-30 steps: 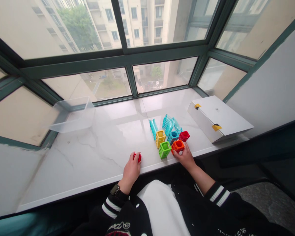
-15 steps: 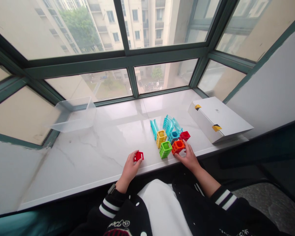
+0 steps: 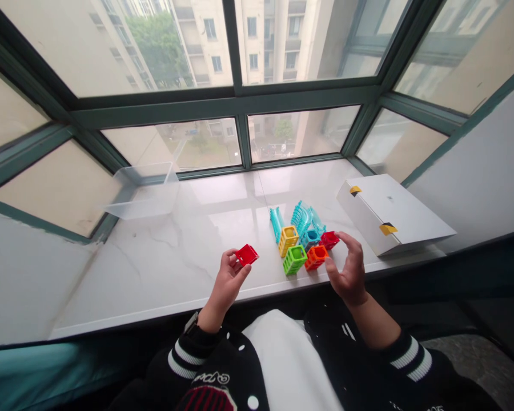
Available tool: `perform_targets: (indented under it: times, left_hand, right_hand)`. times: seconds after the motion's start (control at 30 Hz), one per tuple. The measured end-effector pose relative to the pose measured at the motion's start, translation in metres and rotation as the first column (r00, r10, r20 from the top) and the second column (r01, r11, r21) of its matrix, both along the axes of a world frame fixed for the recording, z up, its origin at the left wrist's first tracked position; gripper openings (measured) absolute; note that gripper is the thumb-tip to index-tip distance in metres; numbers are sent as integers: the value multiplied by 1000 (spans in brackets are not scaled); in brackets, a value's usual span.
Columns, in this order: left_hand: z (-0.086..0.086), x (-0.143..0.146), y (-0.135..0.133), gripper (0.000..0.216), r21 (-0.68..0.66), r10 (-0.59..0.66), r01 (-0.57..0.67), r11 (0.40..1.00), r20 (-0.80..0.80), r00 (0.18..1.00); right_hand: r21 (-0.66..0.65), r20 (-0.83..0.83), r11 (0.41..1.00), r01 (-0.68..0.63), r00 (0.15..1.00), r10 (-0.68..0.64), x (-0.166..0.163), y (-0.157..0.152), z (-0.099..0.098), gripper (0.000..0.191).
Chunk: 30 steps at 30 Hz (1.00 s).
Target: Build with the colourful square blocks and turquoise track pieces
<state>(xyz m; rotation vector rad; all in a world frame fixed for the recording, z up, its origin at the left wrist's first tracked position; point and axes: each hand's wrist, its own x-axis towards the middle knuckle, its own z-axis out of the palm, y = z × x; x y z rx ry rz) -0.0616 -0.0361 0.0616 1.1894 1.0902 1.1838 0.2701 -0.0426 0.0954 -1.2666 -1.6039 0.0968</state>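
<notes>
Between the thumb and fingers of my left hand (image 3: 228,281) is a red plastic toy block (image 3: 247,255), held tilted above the sill. My right hand (image 3: 349,275) is raised with thumb and index finger apart. Its index fingertip is close to a second red block (image 3: 329,240), and its thumb is beside an orange block (image 3: 316,259); whether either touches is unclear. Left of these stand a green block (image 3: 294,261) and a yellow block (image 3: 288,242). A blue block (image 3: 310,238) is behind the orange one.
Turquoise track pieces (image 3: 302,217) lie behind the blocks, with a straight turquoise piece (image 3: 276,224) to their left. A white box (image 3: 398,214) with yellow-black tabs sits at right. A clear plastic bin (image 3: 148,200) stands at back left on the marble sill (image 3: 175,251), below the windows.
My left hand has lifted and turned its red block. My right hand has let go of the orange block and risen rightward, toward the other red block. The camera view has shifted slightly.
</notes>
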Motion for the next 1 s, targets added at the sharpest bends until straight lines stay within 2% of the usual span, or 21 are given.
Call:
perform_targets:
  times: [0.1,0.2,0.3,0.43,0.53,0.7,0.9,1.0]
  left_hand:
    - [18,6,-3,52,9,-52,52,999,49,997]
    - [35,9,-4,53,25,-89,88,996,71,994]
    - [48,10,-5,52,46,-112,109,993,80,990]
    - [57,11,-8,52,36,-166,163,986,103,981]
    - [58,15,-9,53,39,-205,202,979,117,972]
    - [59,25,-9,53,26,-265,263,964,111,958]
    - [56,27,-9,53,-12,-217,218,976,54,975]
    - [53,26,-9,56,-16,-180,183,983,100,979]
  right_hand:
    - [73,-4,983,-170,985,171,-31,8,24,64]
    - [132,56,934,-333,943,328,-61,15,42,63]
    - [95,133,876,-472,878,459,-85,19,51,69]
    - [7,175,814,-580,802,571,-102,20,54,78]
    - [-19,170,789,-614,776,607,-106,19,53,78]
    - [-1,97,834,-552,830,550,-108,18,48,67]
    - [-17,82,842,-538,839,538,-106,18,47,65]
    - [-48,75,835,-548,832,550,-105,16,49,66]
